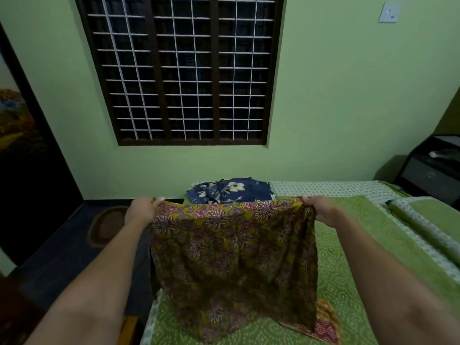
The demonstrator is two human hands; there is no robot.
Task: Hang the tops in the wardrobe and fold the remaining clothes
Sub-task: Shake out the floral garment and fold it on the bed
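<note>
Both hands are raised in front of the person and hold one garment stretched between them over the near part of the bed (353,257). The left hand (142,210) has its fingers curled round the top left corner of the floral garment (231,257), and the right hand (319,209) grips the top right corner in the same way, so the upper edge runs nearly level from one fist to the other. The cloth is mustard yellow with a dense pink and dark flower print; it hangs down as a broad sheet, and its lower edge reaches the green bedcover near the bed's front edge, where a patch of red and yellow print lies bunched at the lower right. Its left side hangs just past the bed's left edge, above the dark floor (62,247). Behind the held cloth, at the far left corner of the bed against the green wall (336,95), lies a navy floral garment (231,190), folded or heaped, I cannot tell which; its lower part is hidden by the upper edge of the held cloth. Toward the bed's right edge lies a green pillow (428,217). Above the bed a barred window (184,70) fills the wall, and a round mat (107,225) lies on the floor to the left.
</note>
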